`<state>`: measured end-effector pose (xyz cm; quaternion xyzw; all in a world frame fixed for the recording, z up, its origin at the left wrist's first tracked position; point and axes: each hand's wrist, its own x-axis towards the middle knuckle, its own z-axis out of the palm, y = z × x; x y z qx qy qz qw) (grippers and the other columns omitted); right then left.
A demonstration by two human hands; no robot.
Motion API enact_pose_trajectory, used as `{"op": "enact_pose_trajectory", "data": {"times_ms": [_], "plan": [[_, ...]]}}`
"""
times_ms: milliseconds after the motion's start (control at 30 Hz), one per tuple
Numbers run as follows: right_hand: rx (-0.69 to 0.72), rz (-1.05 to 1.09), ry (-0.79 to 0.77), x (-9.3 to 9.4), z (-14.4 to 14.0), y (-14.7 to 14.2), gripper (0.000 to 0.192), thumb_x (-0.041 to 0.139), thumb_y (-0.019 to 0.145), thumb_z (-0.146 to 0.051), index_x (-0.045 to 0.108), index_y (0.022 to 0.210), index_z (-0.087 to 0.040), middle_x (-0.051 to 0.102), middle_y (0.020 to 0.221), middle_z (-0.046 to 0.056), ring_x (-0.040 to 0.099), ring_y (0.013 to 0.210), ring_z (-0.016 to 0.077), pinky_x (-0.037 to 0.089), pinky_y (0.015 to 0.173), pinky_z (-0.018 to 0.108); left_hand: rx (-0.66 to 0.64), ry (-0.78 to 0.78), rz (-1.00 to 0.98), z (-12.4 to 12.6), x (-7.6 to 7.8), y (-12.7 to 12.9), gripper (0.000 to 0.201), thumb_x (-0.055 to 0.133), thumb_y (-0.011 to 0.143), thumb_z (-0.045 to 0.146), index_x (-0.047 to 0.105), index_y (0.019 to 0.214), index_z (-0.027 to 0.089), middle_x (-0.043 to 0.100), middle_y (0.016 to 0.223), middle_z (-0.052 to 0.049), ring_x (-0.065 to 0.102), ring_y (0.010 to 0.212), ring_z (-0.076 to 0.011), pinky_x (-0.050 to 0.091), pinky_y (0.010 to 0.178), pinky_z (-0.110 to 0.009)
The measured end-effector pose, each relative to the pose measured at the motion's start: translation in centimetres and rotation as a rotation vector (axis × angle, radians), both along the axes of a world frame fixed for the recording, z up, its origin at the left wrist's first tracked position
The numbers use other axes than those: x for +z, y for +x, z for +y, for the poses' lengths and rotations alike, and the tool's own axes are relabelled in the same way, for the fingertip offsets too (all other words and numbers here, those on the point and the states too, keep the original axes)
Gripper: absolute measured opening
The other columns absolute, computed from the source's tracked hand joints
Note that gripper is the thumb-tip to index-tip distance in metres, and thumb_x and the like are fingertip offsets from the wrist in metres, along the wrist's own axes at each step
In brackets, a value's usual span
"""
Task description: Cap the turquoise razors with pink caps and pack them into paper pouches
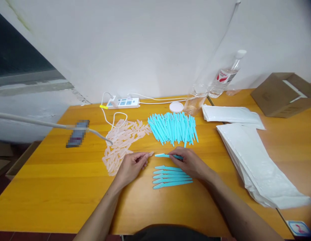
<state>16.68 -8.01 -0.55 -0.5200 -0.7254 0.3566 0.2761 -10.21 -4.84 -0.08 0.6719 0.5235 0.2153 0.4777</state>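
Between the thumb and fingers of my left hand (135, 164) is a small pinkish translucent cap (151, 154). My right hand (187, 160) is closed around the handle of a turquoise eyebrow razor (162, 155), whose blade end points left at the cap. A small gap separates the two. Just below, several more turquoise razors (170, 175) lie side by side in a row, blade ends to the left. Loose pinkish caps (122, 140) are spread behind and left of my left hand. Beyond my right hand is a heap of turquoise razors (173, 127).
A power strip (125, 102) with white cables lies by the wall. A clear jar (195, 100), round lid (176, 107) and water bottle (225, 77) stand at the back. White padded packages (258, 164) and a cardboard box (281, 95) are right; a phone (77, 134) lies left.
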Motion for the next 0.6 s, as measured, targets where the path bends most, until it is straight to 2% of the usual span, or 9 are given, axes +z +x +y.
{"op": "enact_pose_trajectory", "data": {"times_ms": [100, 200, 267, 467, 600], "plan": [[0.009, -0.007, 0.011, 0.0, 0.0, 0.0, 0.023, 0.053, 0.098, -0.026, 0.075, 0.097, -0.021, 0.072, 0.092, 0.005, 0.065, 0.085, 0.0178, 0.047, 0.076, 0.028, -0.083, -0.018, 0.070, 0.3, 0.6, 0.1, 0.048, 0.052, 0.095, 0.055, 0.068, 0.077, 0.014, 0.047, 0.059, 0.004, 0.039, 0.054, -0.0095, 0.029, 0.050, -0.021], [0.021, -0.010, 0.019, -0.1, 0.0, 0.1, 0.024, 0.052, 0.099, -0.028, 0.075, 0.095, -0.021, 0.072, 0.090, 0.005, 0.064, 0.083, 0.0179, 0.047, 0.076, 0.028, -0.132, -0.008, 0.087, 0.5, 0.9, 0.2, 0.049, 0.051, 0.095, 0.056, 0.057, 0.067, 0.016, 0.039, 0.059, 0.005, 0.032, 0.054, -0.0089, 0.024, 0.050, -0.021], [0.030, -0.014, 0.016, -0.1, 0.0, 0.1, 0.024, 0.052, 0.099, -0.028, 0.075, 0.094, -0.021, 0.071, 0.090, 0.005, 0.064, 0.082, 0.0179, 0.047, 0.075, 0.028, -0.142, -0.007, 0.084, 0.5, 0.8, 0.3, 0.048, 0.050, 0.096, 0.054, 0.056, 0.067, 0.016, 0.039, 0.060, 0.005, 0.031, 0.055, -0.0092, 0.023, 0.050, -0.021], [0.056, -0.030, 0.021, 0.2, -0.1, -0.1, 0.026, 0.051, 0.100, -0.029, 0.075, 0.096, -0.021, 0.070, 0.088, 0.005, 0.063, 0.080, 0.0175, 0.046, 0.073, 0.028, -0.203, 0.007, 0.103, 0.7, 0.8, 1.2, 0.041, 0.051, 0.096, 0.046, 0.069, 0.078, 0.014, 0.047, 0.064, 0.003, 0.036, 0.060, -0.0109, 0.026, 0.052, -0.021], [0.043, 0.001, 0.007, 0.5, -0.1, -0.1, 0.026, 0.051, 0.100, -0.030, 0.075, 0.095, -0.021, 0.071, 0.089, 0.005, 0.064, 0.082, 0.0176, 0.046, 0.075, 0.028, -0.203, -0.025, 0.095, 0.9, 1.0, 0.4, 0.041, 0.052, 0.095, 0.049, 0.071, 0.083, 0.015, 0.050, 0.067, 0.003, 0.038, 0.060, -0.0108, 0.028, 0.053, -0.021]]}}
